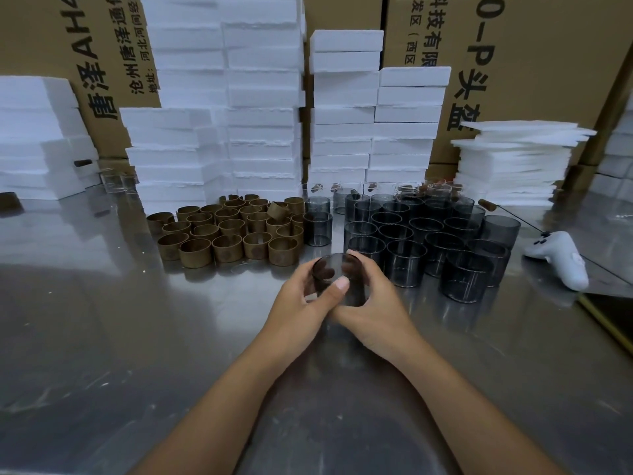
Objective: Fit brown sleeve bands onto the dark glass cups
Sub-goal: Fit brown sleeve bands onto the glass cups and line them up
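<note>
Both my hands hold one dark glass cup (337,265) tilted over the steel table, just in front of the stock. My left hand (301,303) grips its left side with the thumb lying across the front. My right hand (370,296) curls round its right side. No band shows on this cup. Several brown sleeve bands (229,234) stand in a cluster at the centre left. Several dark glass cups (428,234) stand packed together at the centre right.
Stacks of white foam blocks (233,114) and cardboard boxes (534,63) wall off the back of the steel table (137,337). A white handheld controller (561,258) with a cable lies at the right. A few clear glasses (116,181) stand at the back left.
</note>
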`<state>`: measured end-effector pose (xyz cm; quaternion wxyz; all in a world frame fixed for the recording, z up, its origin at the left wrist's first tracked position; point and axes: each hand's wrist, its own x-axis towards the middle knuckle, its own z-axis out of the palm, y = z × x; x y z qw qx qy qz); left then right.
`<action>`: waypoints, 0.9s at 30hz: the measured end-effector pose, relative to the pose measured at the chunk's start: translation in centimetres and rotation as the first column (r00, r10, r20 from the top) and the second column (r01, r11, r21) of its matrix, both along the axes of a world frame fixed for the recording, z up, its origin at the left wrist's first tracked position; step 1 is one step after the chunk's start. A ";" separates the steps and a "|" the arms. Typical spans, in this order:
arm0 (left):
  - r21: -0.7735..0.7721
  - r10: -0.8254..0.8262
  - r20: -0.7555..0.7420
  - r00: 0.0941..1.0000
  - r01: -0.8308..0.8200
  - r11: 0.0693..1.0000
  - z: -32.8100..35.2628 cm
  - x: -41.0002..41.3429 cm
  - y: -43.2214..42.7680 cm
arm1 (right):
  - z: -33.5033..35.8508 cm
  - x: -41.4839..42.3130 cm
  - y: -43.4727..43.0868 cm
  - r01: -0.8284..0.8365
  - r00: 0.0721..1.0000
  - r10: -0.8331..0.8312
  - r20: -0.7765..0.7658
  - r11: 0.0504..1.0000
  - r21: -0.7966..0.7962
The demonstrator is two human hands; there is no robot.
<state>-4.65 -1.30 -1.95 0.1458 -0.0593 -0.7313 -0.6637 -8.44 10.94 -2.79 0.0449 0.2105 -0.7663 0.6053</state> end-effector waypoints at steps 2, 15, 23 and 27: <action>0.026 0.064 -0.023 0.998 -0.063 0.998 0.1 -0.1 -0.1 | 0.1 0.2 0.0 -0.046 0.998 0.045 0.040 0.999 0.015; -0.072 0.111 -0.137 0.984 -0.122 0.990 0.0 -0.1 0.0 | 1.7 -0.2 1.1 0.112 0.909 0.032 0.415 0.942 -0.317; -0.078 0.010 -0.157 0.988 -0.022 0.997 -0.3 -0.2 0.0 | 1.6 -0.5 1.5 0.071 0.843 0.253 0.475 0.823 -0.563; -0.055 -0.036 -0.169 0.985 0.027 0.998 -0.1 -0.1 0.1 | 1.8 -0.6 1.7 0.052 0.787 0.370 0.493 0.757 -0.651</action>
